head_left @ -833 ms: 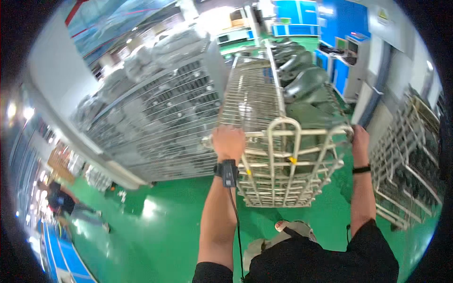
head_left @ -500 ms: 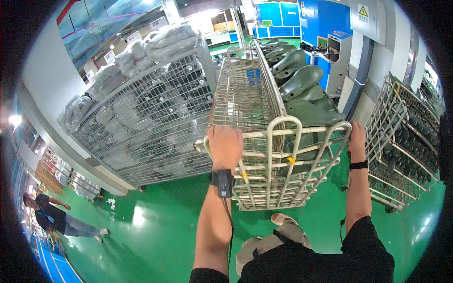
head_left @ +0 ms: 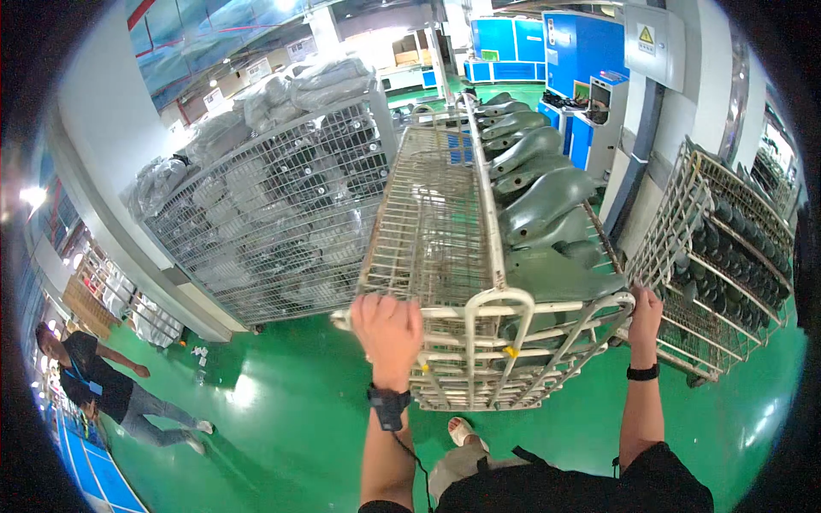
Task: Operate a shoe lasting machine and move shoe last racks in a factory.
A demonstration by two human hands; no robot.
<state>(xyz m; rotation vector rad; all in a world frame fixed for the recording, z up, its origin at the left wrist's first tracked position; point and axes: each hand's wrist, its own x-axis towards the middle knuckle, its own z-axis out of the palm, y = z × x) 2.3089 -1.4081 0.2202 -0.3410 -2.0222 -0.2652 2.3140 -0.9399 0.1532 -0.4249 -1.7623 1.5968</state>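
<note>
Person stands far left on green floor [head_left: 282, 410]. Wire cage [head_left: 274, 214] w/ bagged goods, left. Left hand [head_left: 389, 329] wraps wire cart [head_left: 445, 256] near rail; right hand [head_left: 646, 312] grips its right corner. Cart now looms closer vs. a moment ago, rolling fwd.

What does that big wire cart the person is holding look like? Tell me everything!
The wire cart is a long, pale metal trolley with a mesh panel down its middle and a tubular end frame of rounded bars, with a small yellow tie on one. Its right half holds a row of grey-green moulded parts; the left half looks bare. It stands on the green floor between a mesh cage of wrapped goods and a rack. The left hand and right hand grip its top end bar.
</note>
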